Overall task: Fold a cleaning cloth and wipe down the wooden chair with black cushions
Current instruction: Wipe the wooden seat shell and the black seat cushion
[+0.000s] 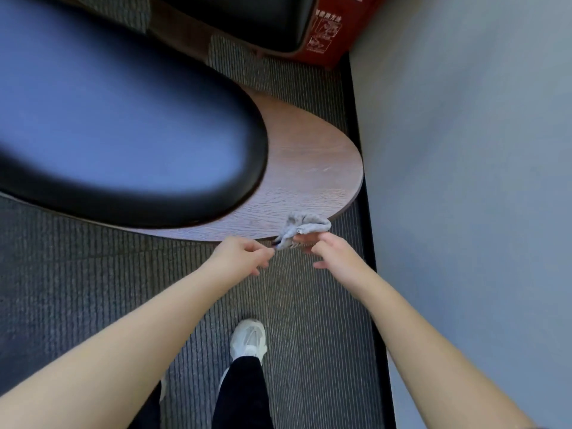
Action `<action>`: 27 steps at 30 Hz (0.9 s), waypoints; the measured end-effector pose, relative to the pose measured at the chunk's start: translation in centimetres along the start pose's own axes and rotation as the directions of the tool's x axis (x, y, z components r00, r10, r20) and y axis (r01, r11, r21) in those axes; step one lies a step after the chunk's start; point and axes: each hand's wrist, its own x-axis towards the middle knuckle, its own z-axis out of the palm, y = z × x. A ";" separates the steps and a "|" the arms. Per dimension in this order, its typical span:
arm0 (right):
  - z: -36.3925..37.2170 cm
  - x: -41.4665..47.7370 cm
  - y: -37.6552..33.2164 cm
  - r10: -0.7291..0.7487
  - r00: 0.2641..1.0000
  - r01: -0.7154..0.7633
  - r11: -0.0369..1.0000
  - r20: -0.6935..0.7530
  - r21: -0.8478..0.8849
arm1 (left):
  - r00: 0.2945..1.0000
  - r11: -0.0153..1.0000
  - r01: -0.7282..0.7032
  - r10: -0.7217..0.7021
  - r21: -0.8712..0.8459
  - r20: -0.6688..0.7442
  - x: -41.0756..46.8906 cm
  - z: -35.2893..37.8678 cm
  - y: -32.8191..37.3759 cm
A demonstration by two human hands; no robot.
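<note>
1. Your two hands are close together just off the near edge of the wooden chair [309,168], and both hold the cleaning cloth [305,226].
2. Your left hand [244,255] pinches the lower tip of the cloth between thumb and fingertips, with the other fingers loosely curled beneath.
3. Your right hand [329,250] pinches the cloth just beside the left, and the bunched part rises from its fingertips.
4. The cloth is grey and crumpled, not folded flat. Its upper part lies on the chair's wooden rim, and its lower end hangs past the edge between your hands.
5. The glossy black cushion [123,128] fills the left of the wooden shell. Bare wood shows to its right, and the cloth sits on that wood, apart from the cushion.
6. A red box [328,29] stands at the top by the wall [464,181], partly behind a second dark cushion [247,20]. It carries white characters and small pictograms, too blurred to read with certainty.
7. Below your arms are the striped grey carpet [93,274], one white shoe [249,339] and a black trouser leg.
</note>
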 end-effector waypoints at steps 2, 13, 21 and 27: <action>-1.1 0.2 -0.2 -0.032 0.997 0.041 0.992 0.076 -0.120 | 0.999 0.992 0.039 -0.040 -0.121 -0.003 0.3 1.9 0.9; -5.1 2.0 0.4 -0.133 0.990 0.140 0.971 0.047 -0.196 | 0.936 0.762 0.118 -0.299 -0.636 -0.184 1.4 7.3 3.5; -4.1 2.6 -0.3 0.119 0.989 -0.092 0.955 -0.082 0.281 | 0.979 0.298 0.046 -0.204 -0.954 -0.016 1.9 9.0 3.9; -2.0 2.8 -0.3 0.220 0.964 -0.143 0.905 -0.152 0.400 | 0.969 0.239 0.029 -0.246 -0.971 -0.031 2.7 7.7 3.0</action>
